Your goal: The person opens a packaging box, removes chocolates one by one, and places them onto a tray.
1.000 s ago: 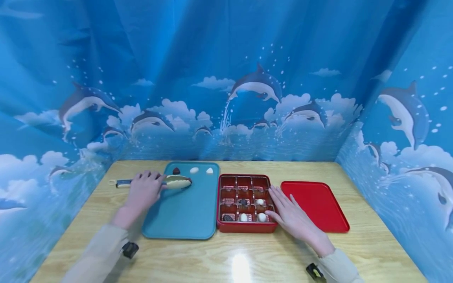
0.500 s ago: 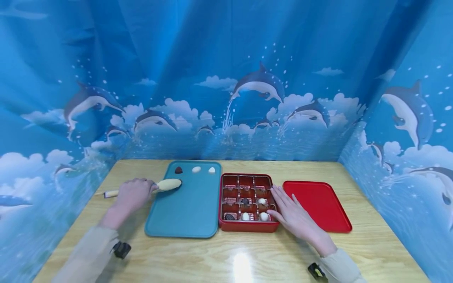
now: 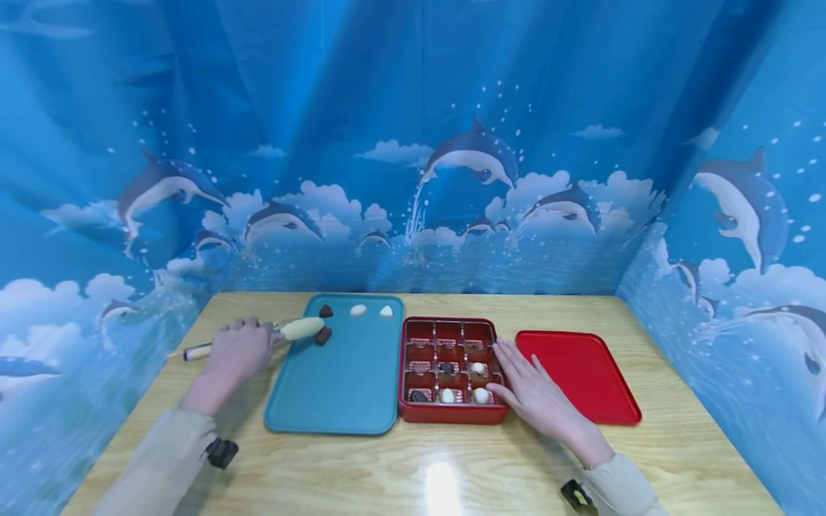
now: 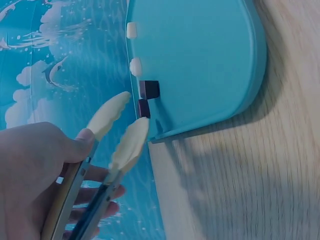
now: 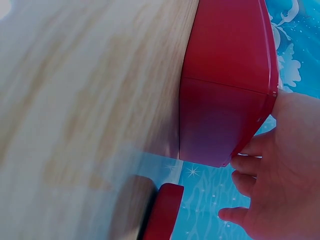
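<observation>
Cream-headed tongs (image 3: 302, 329), gripped in my left hand (image 3: 240, 348) presumably for reach, are near a square chocolate (image 3: 323, 336) on the teal tray (image 3: 335, 394); my straight-fingered right hand (image 3: 538, 398), grasping nothing, I judge, steadies the red chocolate box (image 3: 452, 413).

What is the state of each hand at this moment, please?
Left hand: holding the tongs, which are spread apart.
Right hand: open, touching the red box.

Pale beige sleeves (image 3: 155, 462), black boxy wrist cameras (image 3: 221, 454), yellow-green mark (image 3: 583, 497) on right camera

Spread tongs (image 4: 131, 142), red compartmented box (image 3: 452, 413)
</observation>
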Demonstrator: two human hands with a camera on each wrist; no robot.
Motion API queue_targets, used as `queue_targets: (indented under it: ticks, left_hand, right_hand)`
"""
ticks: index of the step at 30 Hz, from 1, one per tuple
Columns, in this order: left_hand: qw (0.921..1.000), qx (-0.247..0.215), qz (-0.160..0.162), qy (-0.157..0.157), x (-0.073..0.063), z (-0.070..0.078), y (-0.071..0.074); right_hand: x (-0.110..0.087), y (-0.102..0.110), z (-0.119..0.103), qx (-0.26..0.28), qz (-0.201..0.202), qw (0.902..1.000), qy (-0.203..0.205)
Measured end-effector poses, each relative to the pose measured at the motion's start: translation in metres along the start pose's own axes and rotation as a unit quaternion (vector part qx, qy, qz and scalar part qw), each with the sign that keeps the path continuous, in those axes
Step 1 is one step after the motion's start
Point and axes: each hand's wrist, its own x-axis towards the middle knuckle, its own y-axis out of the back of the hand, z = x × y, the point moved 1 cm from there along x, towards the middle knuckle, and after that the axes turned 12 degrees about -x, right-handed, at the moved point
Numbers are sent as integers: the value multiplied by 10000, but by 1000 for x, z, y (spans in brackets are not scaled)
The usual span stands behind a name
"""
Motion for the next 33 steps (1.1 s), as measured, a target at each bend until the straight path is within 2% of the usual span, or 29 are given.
queue_targets:
  ticks: [5,10,14,21,25,29,33]
  left_hand:
    - [9968,446,501,-443,-5,10,1]
    - [9905,682,807,-881,-8,20,-1]
    - [9879,811,946,-927,-8,23,-3]
    - [9796,907,1395,-1126,-9,23,-9]
    - [9854,652,1277,-915,-10,19,-13]
    - [9942,257,946,-449,-7,15,-15]
    - [9973,-37,694,-233,-2,10,-17]
  right_hand:
    - [0,-1,0,27,6,10000,-1]
    - [0,0,1,27,15,10000,-12]
    - [0,1,0,-7,52,10000,13]
    - [0,2,0,-18,78,10000,22]
    - [1,1,0,28,22,10000,2]
    - [1,0,0,46,-34,10000,-15]
    - [1,-1,0,53,-18,10000,-5]
